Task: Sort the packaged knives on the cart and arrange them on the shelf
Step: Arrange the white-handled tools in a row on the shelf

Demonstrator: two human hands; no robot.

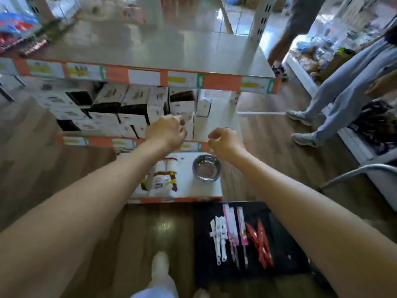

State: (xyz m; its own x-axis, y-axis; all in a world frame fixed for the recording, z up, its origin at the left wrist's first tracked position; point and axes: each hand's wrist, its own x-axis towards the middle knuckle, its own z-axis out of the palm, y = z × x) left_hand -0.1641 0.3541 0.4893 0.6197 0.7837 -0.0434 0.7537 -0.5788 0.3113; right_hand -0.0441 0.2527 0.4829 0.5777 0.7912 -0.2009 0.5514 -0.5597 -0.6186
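In the head view, the packaged knives lay in white, pink and red groups on the black cart, well apart from both hands. They looked light, stiff and slick-wrapped, best pinched at the handle end. The left hand and right hand hung at the shelf, fingers curled; whether either held anything could not be told.

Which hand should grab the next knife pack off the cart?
Right. The cart with the knife packs lies under the right forearm, so the right hand likely just draws back; the left hand, at the shelf boxes, would have to cross over.
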